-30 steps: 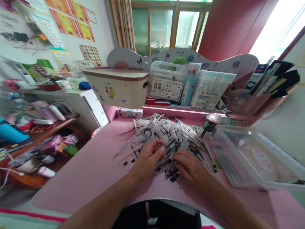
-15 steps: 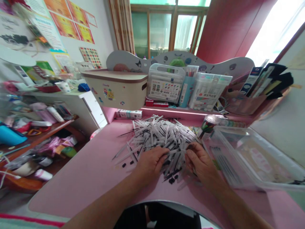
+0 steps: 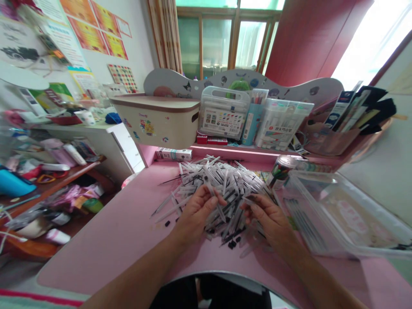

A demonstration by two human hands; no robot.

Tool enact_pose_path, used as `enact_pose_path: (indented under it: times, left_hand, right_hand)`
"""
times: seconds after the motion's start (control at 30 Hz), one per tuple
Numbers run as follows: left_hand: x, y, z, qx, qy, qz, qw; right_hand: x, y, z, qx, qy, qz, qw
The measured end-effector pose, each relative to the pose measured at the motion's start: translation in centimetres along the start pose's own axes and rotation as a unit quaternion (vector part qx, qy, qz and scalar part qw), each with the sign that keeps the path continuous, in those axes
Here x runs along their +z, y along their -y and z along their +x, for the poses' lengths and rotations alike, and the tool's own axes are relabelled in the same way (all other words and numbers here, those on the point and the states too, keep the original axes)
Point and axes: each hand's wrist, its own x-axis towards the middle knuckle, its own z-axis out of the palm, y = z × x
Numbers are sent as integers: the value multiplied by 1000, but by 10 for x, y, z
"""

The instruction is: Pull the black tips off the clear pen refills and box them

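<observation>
Well, from my head view I see the left hand (image 3: pixel 200 207) with thumb and fingers closed around a white tube (image 3: pixel 210 187), while the right hand (image 3: pixel 265 210), just across from it, looks pinched on a thin pale piece (image 3: pixel 247 199). I'd judge very little is in order: a big heap of loose tubes (image 3: pixel 222 172) lies between and just beyond both hands, with black caps (image 3: pixel 232 244) nearer me. Right of the right hand, only some grey rods (image 3: pixel 305 223) lie side by side, inside or behind the clear box (image 3: pixel 325 216), I can't tell.
</observation>
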Motion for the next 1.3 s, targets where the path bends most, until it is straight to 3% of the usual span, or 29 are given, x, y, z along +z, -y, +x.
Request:
enact_pose_path:
  times: [0.1, 0.33, 0.7, 1.0, 1.3]
  left_hand:
    - [0, -1, 4, -51, -43, -136, 989]
    - [1, 0, 8, -100, -52, -215, 970]
    - [4, 3, 5, -128, -26, -207, 970]
    - [3, 9, 7, -171, -27, -173, 969]
    - [6, 7, 2, -153, -20, -169, 973]
  right_hand:
    - [1, -2, -2, 6, 23, 5, 1000]
    - [6, 3, -6, 13, 54, -5, 998]
    - [4, -8, -8, 7, 65, -22, 998]
    - [4, -3, -8, 13, 75, -41, 996]
    - [3, -4, -9, 15, 89, -31, 995]
